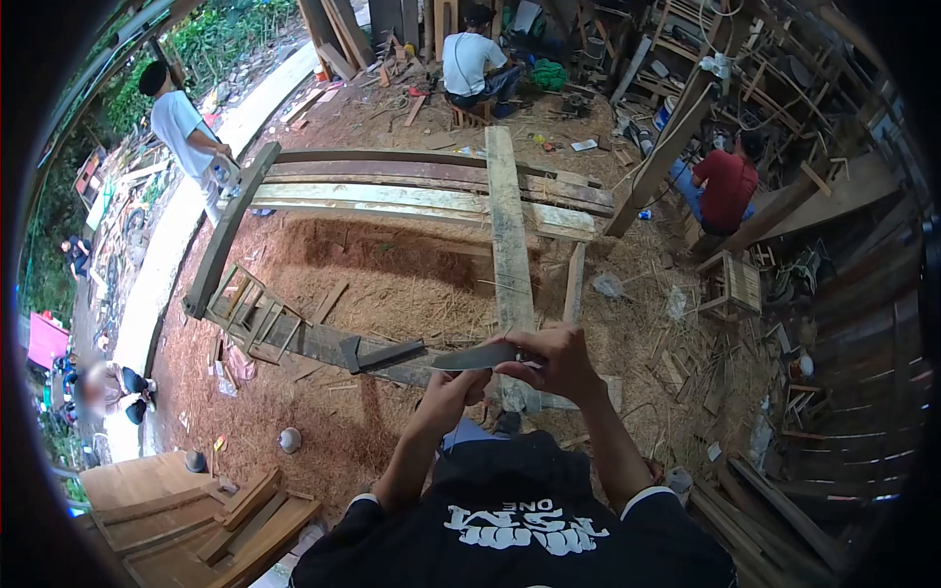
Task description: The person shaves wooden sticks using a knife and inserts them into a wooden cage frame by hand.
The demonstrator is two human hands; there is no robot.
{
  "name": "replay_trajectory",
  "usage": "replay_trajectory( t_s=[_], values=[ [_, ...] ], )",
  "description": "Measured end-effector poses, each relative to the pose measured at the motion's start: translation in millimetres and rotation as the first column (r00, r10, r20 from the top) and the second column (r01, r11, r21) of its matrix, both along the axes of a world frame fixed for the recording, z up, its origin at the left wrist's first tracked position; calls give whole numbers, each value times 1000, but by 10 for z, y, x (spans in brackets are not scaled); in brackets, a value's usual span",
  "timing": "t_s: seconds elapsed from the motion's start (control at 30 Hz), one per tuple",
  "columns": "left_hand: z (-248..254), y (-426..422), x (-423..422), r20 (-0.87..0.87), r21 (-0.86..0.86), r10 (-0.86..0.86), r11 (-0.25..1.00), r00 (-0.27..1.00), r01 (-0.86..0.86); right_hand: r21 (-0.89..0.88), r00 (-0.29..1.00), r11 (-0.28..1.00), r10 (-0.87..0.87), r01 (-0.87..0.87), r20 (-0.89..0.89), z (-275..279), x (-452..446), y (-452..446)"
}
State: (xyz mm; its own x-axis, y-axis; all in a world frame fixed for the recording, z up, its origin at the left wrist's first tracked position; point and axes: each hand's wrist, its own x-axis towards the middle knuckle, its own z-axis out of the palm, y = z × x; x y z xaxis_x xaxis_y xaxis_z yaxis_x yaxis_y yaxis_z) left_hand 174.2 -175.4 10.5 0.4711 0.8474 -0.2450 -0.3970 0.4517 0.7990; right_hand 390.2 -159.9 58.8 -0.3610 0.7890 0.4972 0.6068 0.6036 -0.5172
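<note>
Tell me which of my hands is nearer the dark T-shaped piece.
Left. In the picture, your left hand is right of and below the T-shaped piece; your right hand is farther right, at the right end of the grey blade.

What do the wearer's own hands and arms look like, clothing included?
Both the left hand and the right hand are bare, with no gloves. The forearms are uncovered too. The black T-shirt has short sleeves edged with a white band, and white lettering marks its front.
</note>
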Motion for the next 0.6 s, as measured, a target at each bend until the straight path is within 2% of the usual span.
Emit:
replay_trajectory(
  t_s=[0.03, 0.1, 0.13, 0.2, 0.3, 0.33, 0.4, 0.47, 0.5, 0.6],
  values=[
    [-4, 4, -82, -37, -18, -18, 1000, 999, 17, 51, 999, 998, -27, 28, -25, -42, -14, 51],
    [16, 14, -243, 42, 44, -102, 994, 994, 100, 150, 993, 985, -78, 90, -83, -253, 21, 193],
    [25, 14, -317, 80, 75, -149, 987, 986, 143, -27, 969, 982, -188, 186, -162, -313, 82, 298],
    [52, -34, -416, 97, 3, -33, 999, 995, 33, -150, 914, 917, -388, 369, -119, -201, 226, 351],
    [111, 138, -663, 95, -60, 108, 993, 990, -103, -192, 898, 932, -352, 309, -265, -156, -66, 280],
    [138, 219, -743, 93, -81, 142, 988, 985, -135, -216, 927, 954, -263, 208, -267, -134, -283, 269],
    [196, 339, -872, 111, -88, 124, 990, 986, -114, -160, 988, 984, -101, 81, -121, -96, -678, 303],
    [208, 439, -1038, 116, -116, 89, 990, 989, -76, -171, 986, 985, -28, -1, -164, -22, -1098, 426],
    [189, 480, -1150, 129, -73, 45, 997, 991, -36, -181, 982, 983, 4, -39, -190, -7, -1270, 467],
    [270, 536, -1500, 176, -184, 61, 983, 983, -28, -138, 988, 984, 96, -113, -124, -2, -1595, 721]
  ],
)
